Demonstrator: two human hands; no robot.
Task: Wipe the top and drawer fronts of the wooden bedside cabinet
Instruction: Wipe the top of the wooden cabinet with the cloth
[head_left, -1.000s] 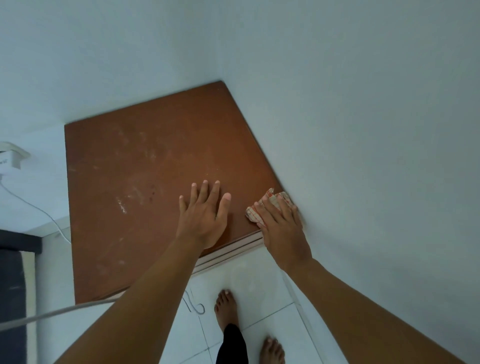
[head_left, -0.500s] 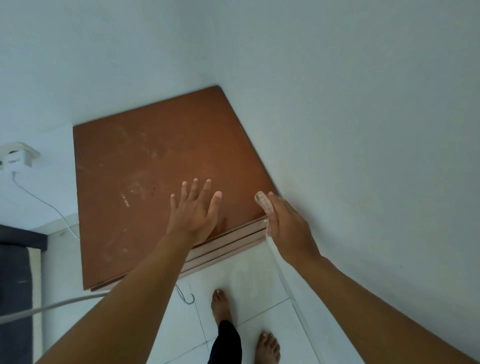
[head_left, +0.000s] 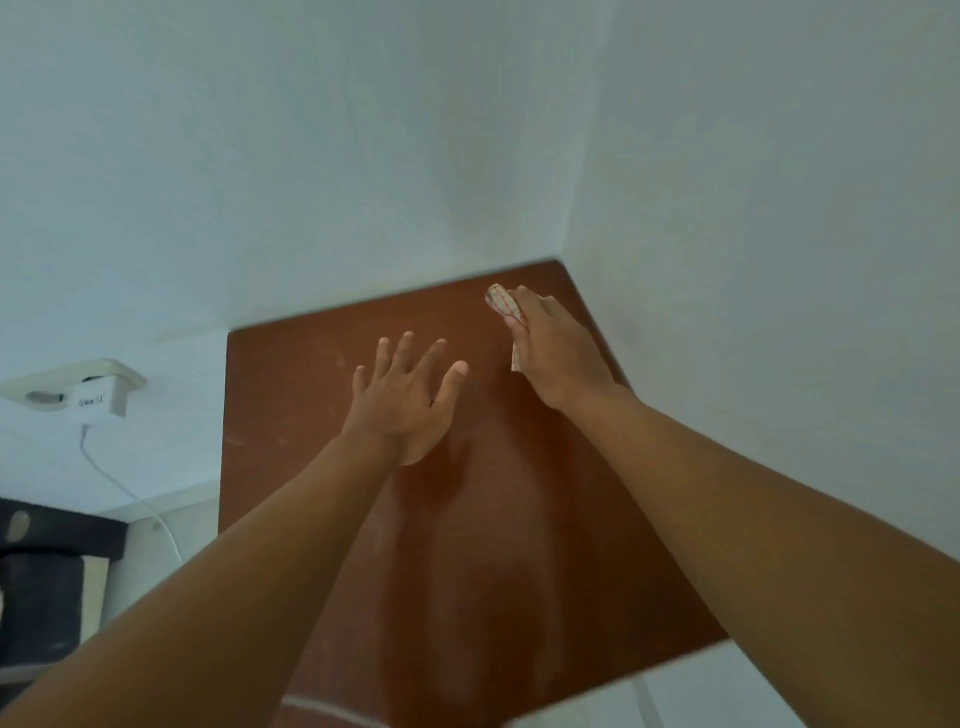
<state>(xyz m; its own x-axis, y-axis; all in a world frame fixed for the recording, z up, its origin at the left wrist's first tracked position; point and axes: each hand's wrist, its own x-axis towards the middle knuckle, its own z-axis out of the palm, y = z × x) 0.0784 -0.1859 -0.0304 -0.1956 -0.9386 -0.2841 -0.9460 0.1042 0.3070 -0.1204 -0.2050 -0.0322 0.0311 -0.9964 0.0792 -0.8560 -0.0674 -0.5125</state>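
The cabinet (head_left: 457, 545) stands in the room corner, its brown wooden top touching the wall (head_left: 753, 208) along its right edge and the other wall along its far edge. Only the top shows; the drawer fronts are out of sight.

The right hand (head_left: 558, 353) is over the far right part of the top, near the corner where the two walls meet. Its fingers are curled shut around a cloth (head_left: 501, 301), a pale bunched rag with thin red lines. The cloth sticks out past the fingertips toward the far edge of the cabinet, and a bit of it also shows at the thumb side, below the fist. The picture is blurred there, so whether the rag presses on the wood or sits just above it cannot be told.

The left hand (head_left: 402, 397) is spread flat with fingers apart, holding nothing, over the middle of the top, left of the right hand and well apart from the cloth. Whether the palm touches the wood is unclear.

The top near the front edge carries a pale dusty sheen and faint streaks.

Left of the cabinet, on the wall, a white socket (head_left: 78, 387) holds a plug, and a white cable (head_left: 130, 493) runs down from it.
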